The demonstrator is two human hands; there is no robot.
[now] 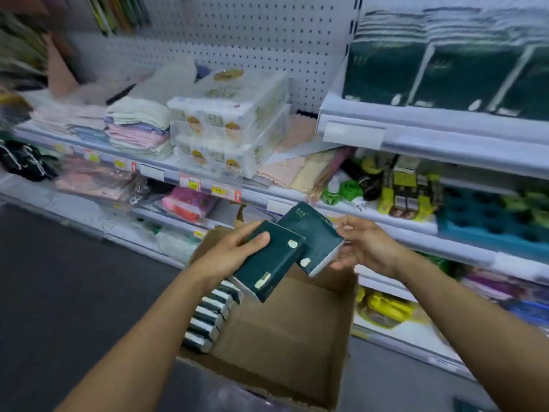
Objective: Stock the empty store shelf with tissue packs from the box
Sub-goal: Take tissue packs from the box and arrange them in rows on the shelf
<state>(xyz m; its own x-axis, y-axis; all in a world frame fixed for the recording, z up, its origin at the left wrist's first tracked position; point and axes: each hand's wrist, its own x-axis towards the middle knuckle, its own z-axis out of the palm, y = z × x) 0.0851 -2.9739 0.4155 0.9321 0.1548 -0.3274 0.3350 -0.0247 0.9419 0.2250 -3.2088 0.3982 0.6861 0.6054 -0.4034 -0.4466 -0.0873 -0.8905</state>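
My left hand [228, 255] grips a dark green tissue pack [269, 264] above the open cardboard box [285, 331]. Just to its right, my right hand [364, 246] holds a second dark green tissue pack [312, 237]; the two packs overlap at their corners. Inside the box, a row of several more green-and-white packs [211, 316] stands along the left wall, and the rest of the box floor is bare cardboard. On the upper right shelf [416, 129] stand stacks of the same green tissue packs [445, 63].
A stack of white wrapped tissue bundles [228, 123] and folded cloths [136, 129] lie on the middle shelf to the left. Green and yellow goods [401, 188] fill the shelf under the stocked one. Dark floor [59, 278] lies to the left.
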